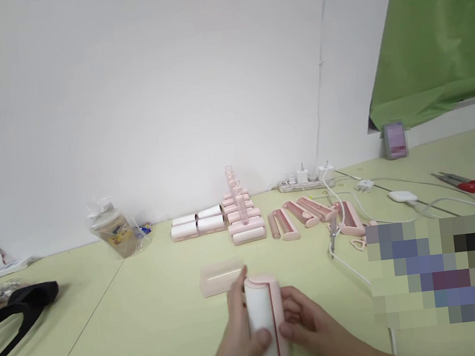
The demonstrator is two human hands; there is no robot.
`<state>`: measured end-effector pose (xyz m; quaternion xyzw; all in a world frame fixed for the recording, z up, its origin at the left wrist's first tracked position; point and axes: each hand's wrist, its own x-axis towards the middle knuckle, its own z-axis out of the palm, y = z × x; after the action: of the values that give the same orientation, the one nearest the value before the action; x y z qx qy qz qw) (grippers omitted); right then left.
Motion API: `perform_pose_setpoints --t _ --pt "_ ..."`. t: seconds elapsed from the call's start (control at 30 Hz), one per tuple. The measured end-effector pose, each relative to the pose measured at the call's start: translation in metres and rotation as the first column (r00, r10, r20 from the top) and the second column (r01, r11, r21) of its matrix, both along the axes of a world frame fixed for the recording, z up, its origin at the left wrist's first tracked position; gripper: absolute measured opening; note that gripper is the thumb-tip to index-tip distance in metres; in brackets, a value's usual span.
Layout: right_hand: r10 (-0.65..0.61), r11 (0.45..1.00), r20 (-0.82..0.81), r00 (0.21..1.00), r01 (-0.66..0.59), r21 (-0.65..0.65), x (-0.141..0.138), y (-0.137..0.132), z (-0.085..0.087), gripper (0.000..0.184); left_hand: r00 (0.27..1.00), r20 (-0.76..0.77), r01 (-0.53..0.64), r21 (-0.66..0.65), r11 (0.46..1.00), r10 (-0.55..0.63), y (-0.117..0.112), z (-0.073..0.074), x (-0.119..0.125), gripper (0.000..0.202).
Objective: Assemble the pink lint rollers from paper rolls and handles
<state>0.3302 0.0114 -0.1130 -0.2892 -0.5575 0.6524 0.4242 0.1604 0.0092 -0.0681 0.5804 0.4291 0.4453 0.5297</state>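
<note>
Upright in front of me is a lint roller (260,311), a white paper roll sitting in a pink casing. My left hand (240,336) closes around the white side, its thumb pressed on the roll. From the other side my right hand (310,323) grips the pink casing with thumb and curled fingers. Just behind my left hand lies a translucent pinkish cover (220,278). Farther back stands a row of pink lint rollers (246,225) with white rolls. White paper rolls (198,226) lie to their left, and loose pink casings (287,224) to their right.
A bagged drink cup (118,233) leans near the wall at left, with a black strap (25,296) nearer me. At right are a power strip (301,184), white cables (358,278), a screwdriver-like tool (332,236) and red-handled pliers (471,184). A blurred patch hides the lower right.
</note>
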Motion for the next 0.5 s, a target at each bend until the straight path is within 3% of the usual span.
perform_pose_setpoints --t 0.1,0.2,0.3,0.43,0.5 --pt "-0.143 0.989 0.076 0.987 0.144 -0.009 0.009 0.006 0.011 0.029 0.952 -0.189 -0.184 0.27 0.945 0.239 0.022 0.007 -0.035 0.073" --pt "-0.244 0.969 0.174 0.954 0.231 0.088 0.022 0.013 0.028 0.03 0.89 -0.294 -0.287 0.237 0.928 0.35 0.041 0.008 -0.063 0.071" --pt "-0.329 0.933 0.255 0.909 0.27 0.24 0.033 0.02 0.043 0.034 0.904 -0.329 -0.243 0.129 0.961 0.272 0.045 -0.003 -0.065 0.065" --pt "-0.38 0.887 0.383 0.842 0.215 0.408 0.043 0.023 0.053 0.034 0.915 -0.402 0.021 0.066 0.998 0.008 0.032 -0.019 -0.036 0.068" --pt "-0.377 0.865 0.435 0.818 0.143 0.481 0.043 0.022 0.052 0.031 0.899 -0.434 0.08 0.047 0.996 -0.052 0.024 -0.023 -0.022 0.066"
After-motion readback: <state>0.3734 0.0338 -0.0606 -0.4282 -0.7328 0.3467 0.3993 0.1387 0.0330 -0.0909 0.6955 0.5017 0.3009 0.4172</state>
